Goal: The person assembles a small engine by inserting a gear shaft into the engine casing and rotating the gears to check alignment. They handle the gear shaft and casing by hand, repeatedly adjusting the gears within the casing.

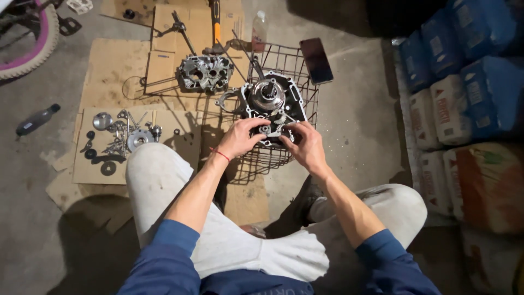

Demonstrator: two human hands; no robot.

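Left hand [240,137], right hand [305,146] on engine case [273,104], wire basket [305,65]

A grey metal engine crankcase half [271,106] lies flat on an overturned wire basket [305,68], open face up, a round clutch assembly [267,94] at its centre and small gears [271,128], apparently meshed, along its near edge.
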